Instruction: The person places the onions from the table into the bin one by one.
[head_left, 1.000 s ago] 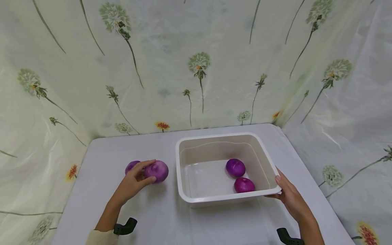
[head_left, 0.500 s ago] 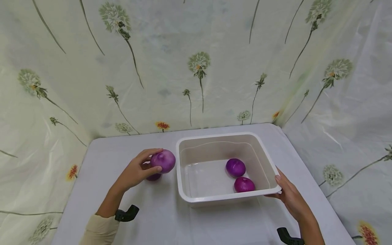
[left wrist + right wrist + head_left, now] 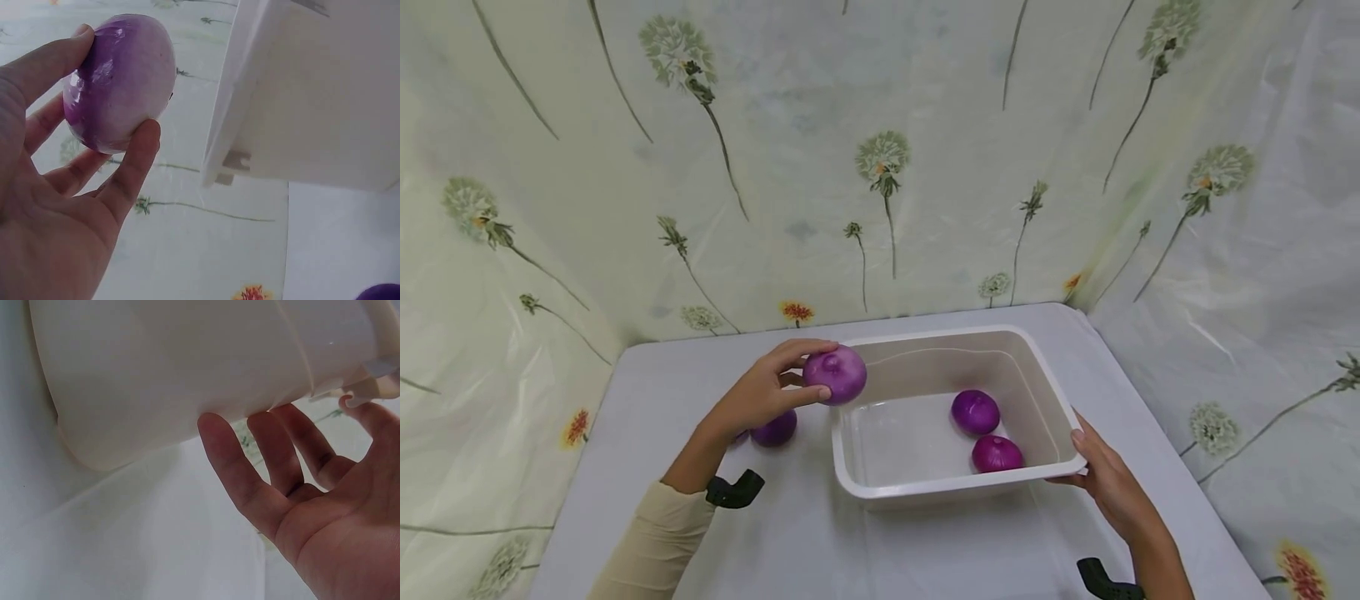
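A red onion (image 3: 837, 375) is held by my left hand (image 3: 758, 396), raised at the left rim of a white plastic tub (image 3: 955, 482). In the left wrist view the thumb and fingers pinch this onion (image 3: 125, 81) from opposite sides, beside the tub's outer wall (image 3: 312, 100). My right hand (image 3: 1112, 492) grips the tub's right rim near its front corner, thumb on top. The right wrist view has its fingertips (image 3: 215, 434) against the tub wall (image 3: 175, 369). Two more red onions, one behind (image 3: 975, 412) and one in front (image 3: 997, 454), lie inside the tub's right side.
Below my left hand, a red onion (image 3: 775, 429) sits on the white-covered table (image 3: 850, 558), and another onion (image 3: 741, 438) peeks out mostly hidden by the wrist. A dandelion-printed sheet (image 3: 790, 233) hangs behind and on both sides.
My left hand has lifted the onion off the table side and carried it right and up to the tub's left rim, uncovering an onion below. The right hand and tub stay put.
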Demonstrator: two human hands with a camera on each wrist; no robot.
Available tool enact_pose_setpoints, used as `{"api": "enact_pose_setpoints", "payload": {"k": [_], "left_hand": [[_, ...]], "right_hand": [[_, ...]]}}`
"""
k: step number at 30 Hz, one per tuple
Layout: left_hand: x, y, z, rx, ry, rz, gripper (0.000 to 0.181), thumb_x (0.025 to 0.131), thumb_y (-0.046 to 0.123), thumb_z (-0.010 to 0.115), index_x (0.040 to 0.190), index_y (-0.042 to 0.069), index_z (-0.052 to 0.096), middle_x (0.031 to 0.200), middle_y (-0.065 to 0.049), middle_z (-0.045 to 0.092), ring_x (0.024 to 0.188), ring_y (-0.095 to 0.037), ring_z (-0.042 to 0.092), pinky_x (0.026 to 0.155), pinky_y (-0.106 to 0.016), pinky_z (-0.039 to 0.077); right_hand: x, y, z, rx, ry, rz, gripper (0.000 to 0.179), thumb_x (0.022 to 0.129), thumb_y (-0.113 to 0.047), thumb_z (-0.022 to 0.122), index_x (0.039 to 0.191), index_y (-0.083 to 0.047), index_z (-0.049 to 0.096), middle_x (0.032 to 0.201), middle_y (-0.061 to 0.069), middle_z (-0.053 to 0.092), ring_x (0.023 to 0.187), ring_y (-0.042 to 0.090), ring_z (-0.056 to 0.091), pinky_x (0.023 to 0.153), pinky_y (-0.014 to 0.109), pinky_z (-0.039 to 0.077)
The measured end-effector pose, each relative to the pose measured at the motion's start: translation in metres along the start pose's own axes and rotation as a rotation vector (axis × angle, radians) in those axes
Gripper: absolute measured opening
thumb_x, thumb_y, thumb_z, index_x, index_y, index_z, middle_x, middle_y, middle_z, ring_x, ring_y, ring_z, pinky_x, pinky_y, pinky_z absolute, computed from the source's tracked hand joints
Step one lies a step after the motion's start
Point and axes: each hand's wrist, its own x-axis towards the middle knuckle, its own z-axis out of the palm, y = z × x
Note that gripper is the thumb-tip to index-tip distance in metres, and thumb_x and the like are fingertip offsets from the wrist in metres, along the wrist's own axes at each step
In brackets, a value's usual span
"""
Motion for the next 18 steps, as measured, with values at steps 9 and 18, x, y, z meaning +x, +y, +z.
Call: {"api": "enact_pose_setpoints", "payload": {"k": [9, 18], "left_hand": [[0.036, 0.01, 0.018, -0.007, -0.101, 0.036, 0.056, 0.088, 0.02, 0.078, 0.139, 0.027, 0.057, 0.145, 0.002, 0.049, 0.118, -0.022, 0.06, 0.094, -0.034, 0.056], [0.067, 0.012, 0.041, 0.01, -0.203, 0.038, 0.055, 0.088, 0.016, 0.078, 0.139, 0.02, 0.057, 0.144, -0.005, 0.049, 0.119, -0.026, 0.06, 0.095, -0.033, 0.056]], "right_hand": [[-0.001, 0.0, 0.001, -0.022, 0.027, 0.034, 0.054, 0.11, -0.036, 0.028, 0.162, -0.03, 0.013, 0.143, -0.008, 0.039, 0.111, 0.008, 0.062, 0.083, 0.043, 0.059], [-0.002, 0.0, 0.0, -0.022, 0.033, 0.049, 0.054, 0.11, -0.038, 0.027, 0.162, -0.029, 0.012, 0.15, 0.009, 0.033, 0.111, 0.011, 0.061, 0.084, 0.044, 0.058]]}}
